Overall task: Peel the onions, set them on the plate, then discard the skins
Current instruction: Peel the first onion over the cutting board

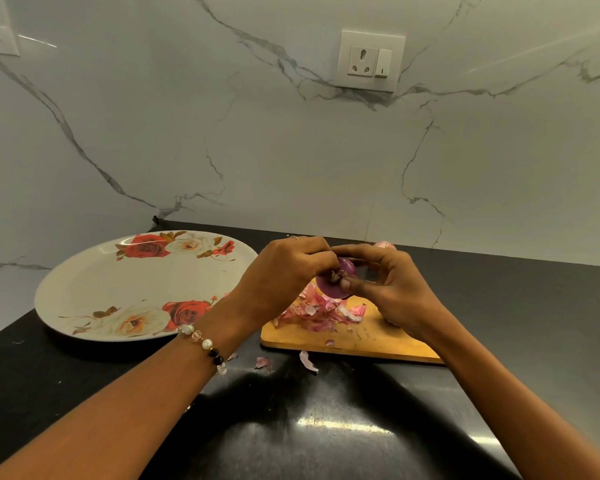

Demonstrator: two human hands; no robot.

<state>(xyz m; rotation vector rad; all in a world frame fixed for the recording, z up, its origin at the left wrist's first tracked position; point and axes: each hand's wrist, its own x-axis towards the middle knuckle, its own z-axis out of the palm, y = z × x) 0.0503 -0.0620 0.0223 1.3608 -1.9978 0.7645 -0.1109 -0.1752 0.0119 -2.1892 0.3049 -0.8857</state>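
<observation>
A purple onion [333,284] is held in the air above the wooden cutting board [371,337]. My left hand [288,268] grips it from the left, and my right hand [392,289] holds it from the right with the thumb pressed at its root end. A heap of pink onion skins [321,311] lies on the board under the onion. The white plate [101,289] with red rose prints rests to the left with nothing on it. Another onion [384,245] peeks out behind my right hand, mostly hidden.
Loose skin scraps [307,361] lie on the black counter [326,427] in front of the board. A marble wall with a socket [370,60] rises behind. The counter's left edge runs just past the plate.
</observation>
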